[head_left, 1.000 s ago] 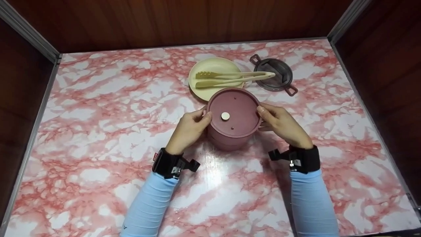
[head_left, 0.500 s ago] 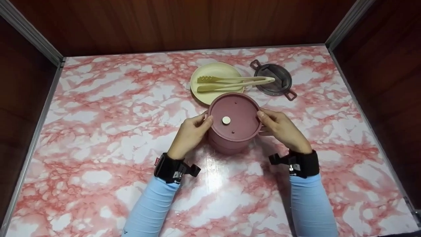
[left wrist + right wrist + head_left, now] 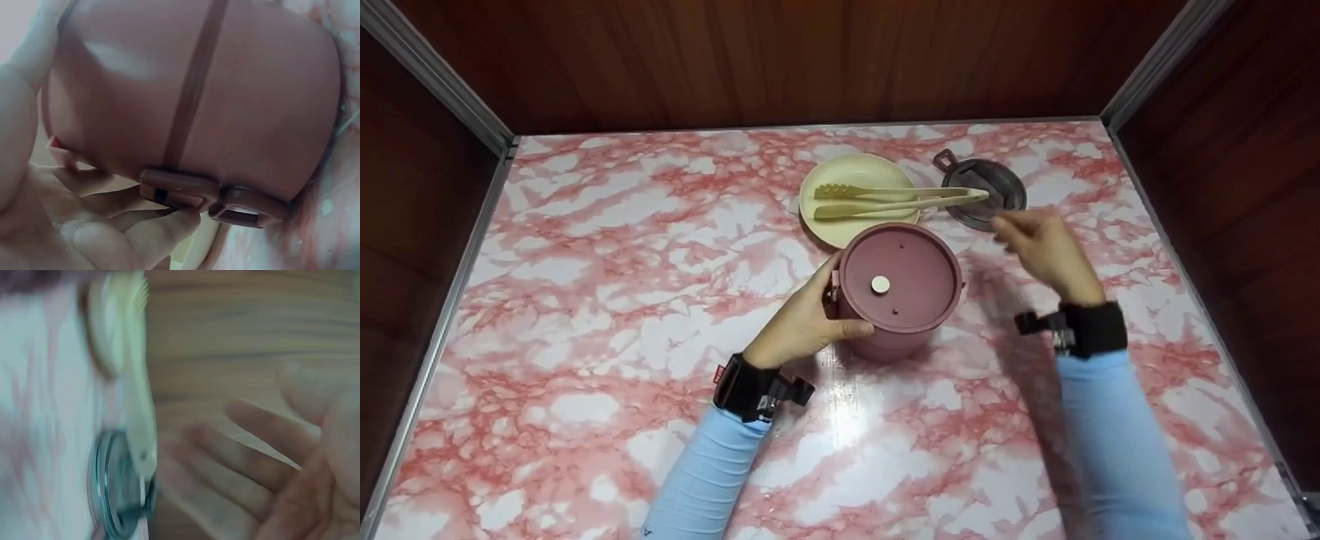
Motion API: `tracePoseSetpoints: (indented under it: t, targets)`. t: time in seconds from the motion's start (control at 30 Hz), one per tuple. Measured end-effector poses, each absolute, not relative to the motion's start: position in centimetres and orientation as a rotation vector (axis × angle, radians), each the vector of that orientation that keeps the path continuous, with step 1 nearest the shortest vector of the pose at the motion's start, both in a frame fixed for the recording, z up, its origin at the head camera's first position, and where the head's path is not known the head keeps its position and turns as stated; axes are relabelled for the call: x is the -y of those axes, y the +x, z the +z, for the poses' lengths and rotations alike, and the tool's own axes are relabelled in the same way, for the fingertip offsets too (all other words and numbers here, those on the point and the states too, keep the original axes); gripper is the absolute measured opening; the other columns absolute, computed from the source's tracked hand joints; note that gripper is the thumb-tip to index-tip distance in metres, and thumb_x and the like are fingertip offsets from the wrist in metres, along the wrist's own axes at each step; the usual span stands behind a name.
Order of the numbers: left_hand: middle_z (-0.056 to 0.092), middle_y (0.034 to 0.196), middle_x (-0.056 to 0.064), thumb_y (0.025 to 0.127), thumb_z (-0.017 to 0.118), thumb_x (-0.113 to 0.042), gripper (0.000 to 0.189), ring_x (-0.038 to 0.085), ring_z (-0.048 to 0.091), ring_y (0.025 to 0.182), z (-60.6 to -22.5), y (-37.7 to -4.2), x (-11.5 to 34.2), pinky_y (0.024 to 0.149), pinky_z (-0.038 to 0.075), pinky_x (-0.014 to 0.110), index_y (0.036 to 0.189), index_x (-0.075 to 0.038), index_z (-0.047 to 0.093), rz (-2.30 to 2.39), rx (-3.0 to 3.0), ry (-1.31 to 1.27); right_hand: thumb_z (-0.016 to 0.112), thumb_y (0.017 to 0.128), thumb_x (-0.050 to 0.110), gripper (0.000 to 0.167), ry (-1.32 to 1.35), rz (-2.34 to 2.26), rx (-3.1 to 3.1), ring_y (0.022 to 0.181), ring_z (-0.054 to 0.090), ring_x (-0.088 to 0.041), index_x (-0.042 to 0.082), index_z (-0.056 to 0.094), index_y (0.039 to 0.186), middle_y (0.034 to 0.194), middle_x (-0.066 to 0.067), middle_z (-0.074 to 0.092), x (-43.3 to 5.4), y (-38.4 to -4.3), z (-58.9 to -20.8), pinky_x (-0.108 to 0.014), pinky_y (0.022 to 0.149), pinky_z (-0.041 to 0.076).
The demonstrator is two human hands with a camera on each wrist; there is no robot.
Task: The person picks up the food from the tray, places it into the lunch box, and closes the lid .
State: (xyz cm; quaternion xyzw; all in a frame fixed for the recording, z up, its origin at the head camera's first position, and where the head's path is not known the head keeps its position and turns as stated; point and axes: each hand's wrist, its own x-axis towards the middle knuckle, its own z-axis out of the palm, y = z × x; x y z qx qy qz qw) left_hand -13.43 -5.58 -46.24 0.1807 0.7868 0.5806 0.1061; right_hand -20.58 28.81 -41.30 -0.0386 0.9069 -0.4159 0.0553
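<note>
In the head view a mauve pot (image 3: 885,349) with a matching lid (image 3: 911,262) and a small cream knob stands near the middle of the table. My left hand (image 3: 802,315) grips its left side, thumb at the front under the rim and fingers behind. Seen from the left wrist, two loop handles (image 3: 180,188) sit along the pot wall beside the curled fingers. Off the pot, to its right, my blurred right hand (image 3: 1046,255) hovers with nothing in it. Its fingers look loosely extended in the right wrist view.
Behind the pot lies a pale yellow plate (image 3: 877,166). Yellow tongs (image 3: 896,201) rest across it, their joined end over a dark, see-through round piece (image 3: 1005,180) with loop handles. Dark wood-look walls (image 3: 810,67) border the table's back and sides.
My right hand has let go of the pot and moved right and away from me. My left thumb has shifted to the pot's front as that hand spread round its side.
</note>
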Motion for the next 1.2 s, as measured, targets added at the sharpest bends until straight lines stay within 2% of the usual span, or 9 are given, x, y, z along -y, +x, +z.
tracePoseSetpoints:
  t: [0.13, 0.23, 0.5, 0.63, 0.8, 0.97, 1.03, 1.13, 1.2]
  targets:
    - [0.042, 0.15, -0.005, 0.065, 0.092, -0.042, 0.114, 0.015, 0.039, 0.137, -46.6, -13.6, 5.3, 0.113, 0.031, 0.04, 0.156, -0.032, 0.024, 1.714, -2.332, 0.557, 0.06, 0.1, 0.022, 0.033, -0.158, -1.101, -3.025, 0.102, 0.065, -0.031, 0.003, 0.068, 0.126, 0.118, -0.018, 0.069, -30.4, -25.2, -41.6, -0.043, 0.088, 0.051]
    - [0.043, 0.15, -0.004, 0.064, 0.091, -0.045, 0.115, 0.014, 0.04, 0.136, -46.8, -13.7, 5.3, 0.113, 0.032, 0.038, 0.156, -0.029, 0.025, 1.688, -2.37, 0.552, 0.058, 0.099, 0.014, 0.031, -0.181, -1.02, -3.066, 0.108, 0.063, -0.033, 0.0, 0.068, 0.124, 0.12, -0.02, 0.067, -31.2, -28.0, -42.1, -0.046, 0.092, 0.049]
    - [0.04, 0.154, -0.004, 0.062, 0.09, -0.05, 0.118, 0.016, 0.039, 0.138, -46.9, -13.7, 5.4, 0.114, 0.03, 0.041, 0.157, -0.03, 0.023, 1.642, -2.416, 0.552, 0.059, 0.099, 0.016, 0.029, -0.149, -0.778, -3.008, 0.106, 0.06, -0.041, -0.003, 0.07, 0.118, 0.115, -0.025, 0.067, -31.6, -32.1, -43.9, -0.053, 0.089, 0.046]
    - [0.038, 0.154, -0.003, 0.061, 0.089, -0.052, 0.119, 0.016, 0.038, 0.138, -46.9, -13.8, 5.3, 0.115, 0.029, 0.042, 0.157, -0.032, 0.022, 1.615, -2.432, 0.55, 0.064, 0.098, 0.019, 0.031, -0.128, -0.727, -2.993, 0.109, 0.058, -0.042, -0.003, 0.07, 0.119, 0.116, -0.025, 0.066, -31.8, -33.1, -44.6, -0.054, 0.093, 0.046]
    - [0.039, 0.154, -0.004, 0.062, 0.088, -0.055, 0.117, 0.014, 0.037, 0.138, -46.8, -13.8, 5.2, 0.115, 0.029, 0.04, 0.157, -0.035, 0.022, 1.584, -2.455, 0.555, 0.064, 0.097, 0.017, 0.027, -0.154, -0.659, -3.011, 0.101, 0.059, -0.042, -0.002, 0.071, 0.114, 0.106, -0.026, 0.067, -32.3, -33.3, -44.9, -0.054, 0.087, 0.046]
    - [0.039, 0.153, -0.005, 0.063, 0.087, -0.056, 0.115, 0.014, 0.038, 0.138, -46.8, -13.8, 5.2, 0.114, 0.03, 0.039, 0.156, -0.038, 0.021, 1.582, -2.461, 0.569, 0.061, 0.096, 0.014, 0.024, -0.182, -0.632, -3.054, 0.089, 0.059, -0.043, -0.006, 0.07, 0.107, 0.094, -0.027, 0.066, -33.5, -33.1, -44.7, -0.054, 0.075, 0.046]
    - [0.039, 0.153, -0.005, 0.063, 0.087, -0.056, 0.115, 0.014, 0.038, 0.138, -46.8, -13.8, 5.3, 0.113, 0.031, 0.04, 0.156, -0.04, 0.02, 1.581, -2.461, 0.57, 0.06, 0.097, 0.014, 0.024, -0.177, -0.619, -3.067, 0.084, 0.058, -0.043, -0.008, 0.068, 0.099, 0.088, -0.028, 0.064, -34.2, -33.0, -44.8, -0.053, 0.072, 0.044]
    - [0.039, 0.153, -0.004, 0.064, 0.086, -0.057, 0.116, 0.015, 0.038, 0.137, -46.8, -13.8, 5.3, 0.113, 0.032, 0.04, 0.156, -0.04, 0.019, 1.575, -2.462, 0.567, 0.058, 0.097, 0.013, 0.026, -0.149, -0.612, -3.085, 0.087, 0.058, -0.049, -0.012, 0.066, 0.095, 0.091, -0.034, 0.062, -35.4, -32.9, -44.8, -0.058, 0.076, 0.045]
    - [0.04, 0.153, -0.004, 0.064, 0.086, -0.057, 0.116, 0.014, 0.039, 0.137, -46.9, -13.8, 5.3, 0.113, 0.032, 0.039, 0.156, -0.04, 0.018, 1.572, -2.465, 0.566, 0.057, 0.096, 0.012, 0.028, -0.139, -0.603, -3.11, 0.084, 0.058, -0.05, -0.013, 0.062, 0.083, 0.086, -0.035, 0.061, -36.2, -32.7, -44.7, -0.06, 0.074, 0.045]
